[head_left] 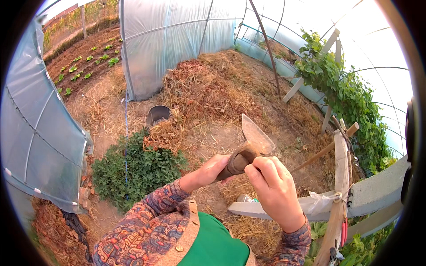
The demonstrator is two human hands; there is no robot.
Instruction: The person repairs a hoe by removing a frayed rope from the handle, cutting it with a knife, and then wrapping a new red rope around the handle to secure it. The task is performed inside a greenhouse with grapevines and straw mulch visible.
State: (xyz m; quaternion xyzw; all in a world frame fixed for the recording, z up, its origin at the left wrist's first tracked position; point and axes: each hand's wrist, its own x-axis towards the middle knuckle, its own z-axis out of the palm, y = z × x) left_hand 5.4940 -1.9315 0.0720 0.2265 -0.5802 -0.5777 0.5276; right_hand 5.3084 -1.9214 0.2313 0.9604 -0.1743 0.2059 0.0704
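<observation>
A small hoe (248, 144) is gripped at its rusty brown socket by the curled fingers of the left hand (212, 170) and the right hand (275, 188). Its flat, dull grey pointed blade is raised above the fingers, over dry straw (208, 88).

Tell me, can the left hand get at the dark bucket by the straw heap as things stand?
Probably not. The left hand is wrapped around the hoe's socket, with the right hand beside it. The bucket sits well beyond, past the leafy green patch. Nothing blocks the way, but it looks too far without stepping closer.
</observation>
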